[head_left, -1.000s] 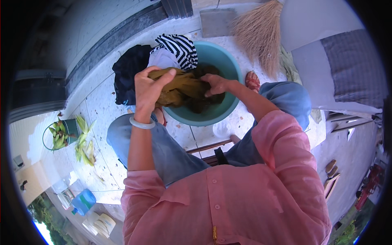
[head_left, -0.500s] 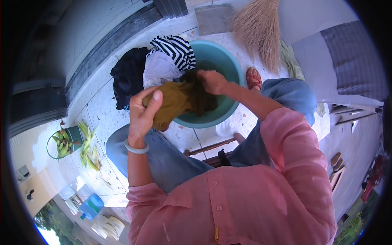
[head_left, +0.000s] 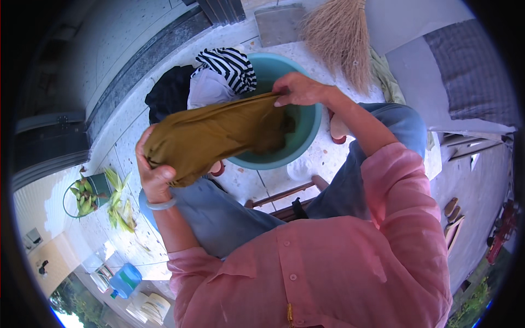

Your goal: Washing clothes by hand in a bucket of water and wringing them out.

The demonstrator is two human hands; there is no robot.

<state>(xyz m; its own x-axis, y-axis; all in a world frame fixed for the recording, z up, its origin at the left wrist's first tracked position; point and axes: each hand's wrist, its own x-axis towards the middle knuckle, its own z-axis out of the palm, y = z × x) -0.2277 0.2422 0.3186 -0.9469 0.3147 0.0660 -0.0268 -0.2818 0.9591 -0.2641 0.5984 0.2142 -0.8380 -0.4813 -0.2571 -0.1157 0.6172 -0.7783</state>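
Right now: you are sitting over a teal basin (head_left: 306, 139) on the speckled floor (head_left: 257, 180), stretching an olive-brown cloth (head_left: 213, 136) between both hands.
Left hand: your left hand (head_left: 156, 175) is clenching one bunched end of the cloth at about 9 o'clock from the basin, fingers wrapping under the fabric, a pale bangle (head_left: 159, 205) sitting on the wrist.
Right hand: your right hand (head_left: 298, 90) is pinching the other end at the basin's 12 o'clock rim, fingertips pressing down on the top edge of the fabric.
Where the cloth is: it is spanning from the left hand across to the right, its right end dipping into the basin, its left end hanging outside and above your knee (head_left: 219, 213).
Why held so: judging by the pull, you are keeping the cloth taut so it is lifting free of the basin while the wet end is staying over it.
Laundry pile: a striped black-and-white garment (head_left: 232, 65), a white one (head_left: 208, 90) and a black one (head_left: 169, 93) are lying at 10 o'clock, touching the rim.
Around you: a straw broom (head_left: 339, 38) is leaning at 1 o'clock; a bucket of corn husks (head_left: 87, 191) is standing well apart, at 8 o'clock.
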